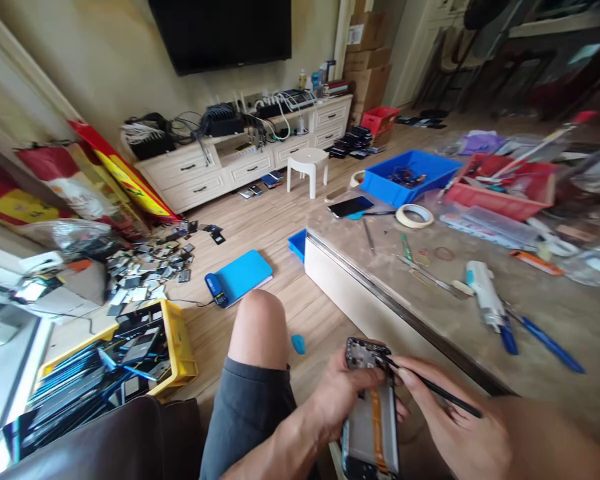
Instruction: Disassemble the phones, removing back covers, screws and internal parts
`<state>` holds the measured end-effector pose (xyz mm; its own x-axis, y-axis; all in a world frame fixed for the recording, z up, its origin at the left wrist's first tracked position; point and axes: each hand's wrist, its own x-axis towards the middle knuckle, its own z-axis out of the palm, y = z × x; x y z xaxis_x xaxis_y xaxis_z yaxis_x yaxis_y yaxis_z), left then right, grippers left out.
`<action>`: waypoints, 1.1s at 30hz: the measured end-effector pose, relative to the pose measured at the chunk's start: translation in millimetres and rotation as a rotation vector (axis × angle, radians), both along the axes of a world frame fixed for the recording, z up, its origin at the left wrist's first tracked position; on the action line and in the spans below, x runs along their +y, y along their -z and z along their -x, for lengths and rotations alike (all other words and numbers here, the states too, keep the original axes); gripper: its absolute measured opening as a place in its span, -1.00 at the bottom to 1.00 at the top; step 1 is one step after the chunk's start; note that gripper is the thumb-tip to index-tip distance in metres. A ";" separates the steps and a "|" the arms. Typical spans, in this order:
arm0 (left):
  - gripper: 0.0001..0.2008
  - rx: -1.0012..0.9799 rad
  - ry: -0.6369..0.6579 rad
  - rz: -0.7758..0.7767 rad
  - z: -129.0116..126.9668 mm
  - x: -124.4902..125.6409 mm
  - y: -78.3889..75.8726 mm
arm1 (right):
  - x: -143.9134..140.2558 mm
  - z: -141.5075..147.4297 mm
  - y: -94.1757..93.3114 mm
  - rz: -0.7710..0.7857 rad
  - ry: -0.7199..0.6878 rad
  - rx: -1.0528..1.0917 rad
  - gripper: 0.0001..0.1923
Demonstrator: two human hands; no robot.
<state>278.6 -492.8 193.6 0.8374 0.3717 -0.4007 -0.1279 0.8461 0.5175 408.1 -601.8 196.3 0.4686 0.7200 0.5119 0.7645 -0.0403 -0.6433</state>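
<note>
The left hand grips the opened black smartphone with exposed orange ribbon cable, long axis pointing away from the person. The right hand, closed around a thin black pry tool, sets its tip at the phone's top right corner.

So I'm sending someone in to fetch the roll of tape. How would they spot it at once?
Start at the long stone-topped table on the right. Near its far end, just before the blue bin, lies the roll of tape, flat beside a dark phone. It is the only pale, open ring there; the small red ring nearby is a thin band.
</note>
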 end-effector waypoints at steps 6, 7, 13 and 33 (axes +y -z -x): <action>-0.52 0.033 -0.031 -0.099 -4.2 -1.4 2.8 | 2.2 -1.1 28.2 0.066 0.089 -0.003 -0.70; -0.55 0.026 -0.024 -0.117 -4.4 -2.1 2.9 | 2.7 -1.1 31.1 0.090 0.091 0.000 -0.71; -0.63 0.061 -0.042 -0.113 -4.5 -2.4 2.7 | 8.8 -0.5 34.2 0.031 -0.049 -0.100 -0.66; -0.54 -0.009 0.014 0.003 0.3 3.0 6.6 | 8.9 0.9 36.2 0.094 -0.025 0.240 -0.69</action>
